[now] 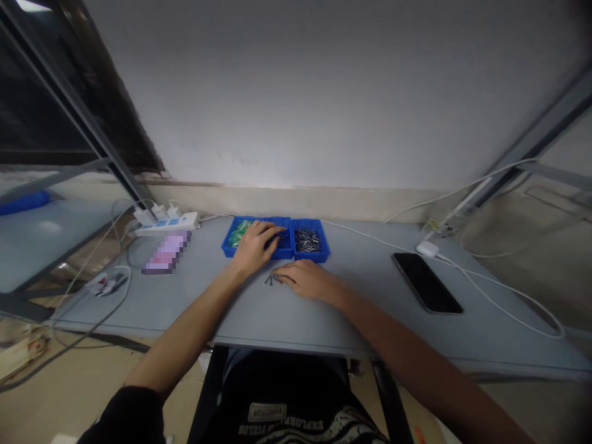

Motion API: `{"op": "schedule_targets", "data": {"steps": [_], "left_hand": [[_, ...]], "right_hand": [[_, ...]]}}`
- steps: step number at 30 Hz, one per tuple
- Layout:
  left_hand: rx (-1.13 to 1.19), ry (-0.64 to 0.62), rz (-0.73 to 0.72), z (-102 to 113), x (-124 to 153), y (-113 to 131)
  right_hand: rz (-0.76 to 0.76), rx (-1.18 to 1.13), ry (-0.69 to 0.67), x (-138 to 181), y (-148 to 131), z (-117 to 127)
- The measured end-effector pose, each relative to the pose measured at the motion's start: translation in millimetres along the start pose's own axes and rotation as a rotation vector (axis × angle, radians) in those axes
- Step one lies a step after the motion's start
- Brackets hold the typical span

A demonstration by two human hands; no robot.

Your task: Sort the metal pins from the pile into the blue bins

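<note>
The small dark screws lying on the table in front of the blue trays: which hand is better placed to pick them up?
Probably the right hand: its fingertips rest beside the screws, while the left hand reaches into the blue tray.

3 blue bins (311, 254), 2 phones (426, 282).

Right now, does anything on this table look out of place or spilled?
Only a little: a few small dark parts lie loose on the grey table by the right hand, outside the blue trays.
</note>
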State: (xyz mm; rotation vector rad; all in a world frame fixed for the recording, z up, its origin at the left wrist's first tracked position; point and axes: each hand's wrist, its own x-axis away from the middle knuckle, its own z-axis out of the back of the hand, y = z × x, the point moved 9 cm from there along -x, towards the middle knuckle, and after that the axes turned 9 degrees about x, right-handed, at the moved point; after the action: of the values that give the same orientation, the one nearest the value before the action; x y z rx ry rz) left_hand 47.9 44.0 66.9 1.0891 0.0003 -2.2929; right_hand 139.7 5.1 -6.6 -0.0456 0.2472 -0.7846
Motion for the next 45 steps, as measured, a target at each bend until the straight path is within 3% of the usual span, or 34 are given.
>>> {"op": "schedule_targets", "data": {"steps": [9,22,27,34,39,45], "left_hand": [[0.022,-0.009,0.007,-1.1,-0.5,1.3],[0.078,-0.043,-0.010,-2.5,-1.0,4.9],[0.099,-0.053,-0.035,-1.9,-1.9,8.0],[0.178,-0.139,-0.110,-4.3,-2.9,21.0],[0.175,-0.194,-0.137,-9.4,-1.6,21.4],[0.146,-0.202,-0.106,-10.6,-1.4,16.5]], "right_hand": [[-0.048,0.002,0.049,-0.5,7.6,0.4],[0.078,-0.039,0.220,0.8,-2.1,13.0],[0.078,-0.080,0.400,5.8,1.3,30.6],[-0.057,-0.112,0.737,18.5,22.0,60.9],[-0.073,-0.114,0.781,20.8,23.9,66.8],[-0.153,-0.135,0.717,19.6,28.0,67.0]]}}
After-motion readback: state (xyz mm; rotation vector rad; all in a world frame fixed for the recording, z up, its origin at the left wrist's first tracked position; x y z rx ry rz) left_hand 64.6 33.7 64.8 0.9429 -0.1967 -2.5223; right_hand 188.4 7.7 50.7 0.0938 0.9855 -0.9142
